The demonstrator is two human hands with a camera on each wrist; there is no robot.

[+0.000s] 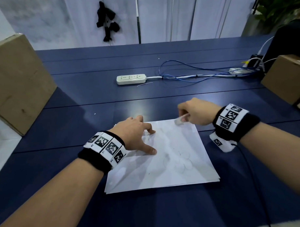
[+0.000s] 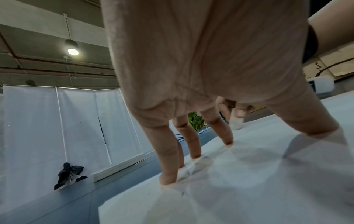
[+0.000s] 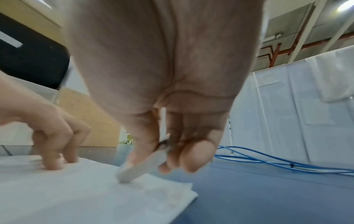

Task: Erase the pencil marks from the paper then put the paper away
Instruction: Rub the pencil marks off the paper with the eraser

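Open worktop (image 1: 87, 128) left of and in front of the paper (image 1: 169, 165); power strip (image 1: 131, 79) and blue cables (image 1: 189, 75) lying beyond; cardboard boxes (image 1: 19, 85) flanking both sides.

Paper (image 1: 169, 158) is seen as white w/ faint grey pencil marks, on a dark navy table (image 1: 95, 94). The eraser (image 1: 179, 120) appears whitish-grey, though blurred. Both wristbands (image 1: 102, 150) are black, w/ white tiles carrying black-and-white square marker patterns. Power strip (image 1: 131, 79) is cream-white; cables (image 1: 190, 70) beside it are blue and white. Cardboard boxes (image 1: 19, 85) are tan-brown. Backdrop panels (image 1: 166, 17) are white, w/ a black object (image 1: 106, 21) hung on them. Plant leaves (image 1: 277, 9) are green.
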